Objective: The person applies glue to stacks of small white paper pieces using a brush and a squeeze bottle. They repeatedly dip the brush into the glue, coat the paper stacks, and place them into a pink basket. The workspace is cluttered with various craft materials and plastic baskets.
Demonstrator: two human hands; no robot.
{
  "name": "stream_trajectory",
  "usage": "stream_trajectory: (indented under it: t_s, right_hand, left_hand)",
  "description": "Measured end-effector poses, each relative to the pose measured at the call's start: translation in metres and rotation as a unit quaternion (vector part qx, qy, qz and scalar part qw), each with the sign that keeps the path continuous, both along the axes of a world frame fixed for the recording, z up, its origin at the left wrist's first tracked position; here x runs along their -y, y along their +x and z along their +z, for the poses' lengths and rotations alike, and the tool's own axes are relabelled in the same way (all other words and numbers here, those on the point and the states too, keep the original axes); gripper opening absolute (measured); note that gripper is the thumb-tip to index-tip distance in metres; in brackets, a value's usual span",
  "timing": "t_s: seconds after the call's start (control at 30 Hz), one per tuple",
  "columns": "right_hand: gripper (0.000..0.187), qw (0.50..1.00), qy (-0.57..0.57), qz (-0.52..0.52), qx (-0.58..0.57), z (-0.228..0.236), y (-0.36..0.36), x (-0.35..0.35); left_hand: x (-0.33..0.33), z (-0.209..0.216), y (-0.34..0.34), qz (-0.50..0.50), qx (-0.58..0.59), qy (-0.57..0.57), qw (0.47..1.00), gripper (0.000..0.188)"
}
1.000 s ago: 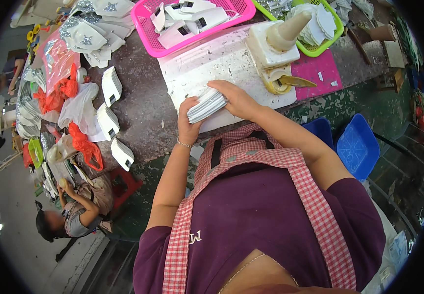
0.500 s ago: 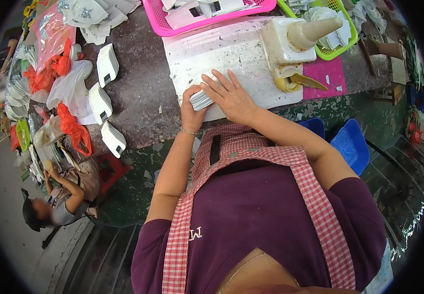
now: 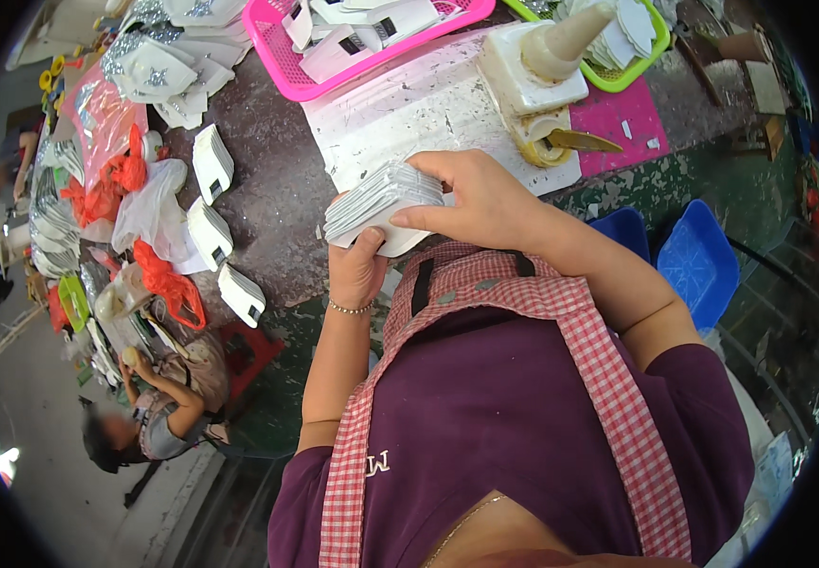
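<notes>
Left hand (image 3: pixel 356 272): I see it closed around the stack's left end, thumb on the near face, most fingers hidden.
Right hand (image 3: pixel 481 196): partly curled on the right end, thumb against the near face, fingers at the top edge.
White stack (image 3: pixel 381 204): held between both hands, at the near edge of the white sheet (image 3: pixel 357 142) on the table (image 3: pixel 277 180).
Long axis: slants lower left to upper right in my view, layered edges up.
Labels: dark patches on white bundles (image 3: pixel 208 232), unreadable to me; pale lettering (image 3: pixel 377 463) on the shirt (image 3: pixel 523 426).
</notes>
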State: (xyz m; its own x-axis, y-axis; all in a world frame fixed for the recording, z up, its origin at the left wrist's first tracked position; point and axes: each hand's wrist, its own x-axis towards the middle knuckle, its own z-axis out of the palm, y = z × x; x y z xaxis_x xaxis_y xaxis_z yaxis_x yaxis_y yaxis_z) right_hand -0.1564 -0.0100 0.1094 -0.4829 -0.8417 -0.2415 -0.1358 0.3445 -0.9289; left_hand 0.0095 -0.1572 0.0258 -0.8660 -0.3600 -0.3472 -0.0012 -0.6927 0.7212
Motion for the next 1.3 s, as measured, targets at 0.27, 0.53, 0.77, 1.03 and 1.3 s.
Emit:
stream_trajectory:
  t_s: [0.27, 0.53, 0.77, 1.03, 1.3]
  right_hand:
    - [0.038, 0.998, 0.000, 0.012, -0.056, 0.011, -0.008, -0.016]
    - [0.032, 0.998, -0.024, -0.050, 0.014, 0.009, 0.000, -0.029]
    - [0.038, 0.978, -0.029, -0.026, 0.205, 0.015, -0.006, -0.030]
    - [0.041, 0.994, 0.014, -0.075, 0.081, 0.016, -0.004, -0.028]
    - [0.048, 0.982, -0.034, -0.083, 0.167, 0.006, -0.005, -0.030]
  left_hand:
    - [-0.006, 0.024, 0.000, -0.048, 0.027, 0.027, 0.998, 0.073]
    - [-0.009, 0.055, -0.005, -0.081, 0.072, -0.071, 0.992, 0.070]
    - [-0.005, 0.043, 0.004, -0.128, 0.009, 0.001, 0.992, 0.072]
    - [-0.005, 0.060, -0.006, -0.076, 0.060, -0.057, 0.994, 0.070]
    - [-0.005, 0.057, -0.004, -0.093, 0.031, 0.014, 0.995, 0.073]
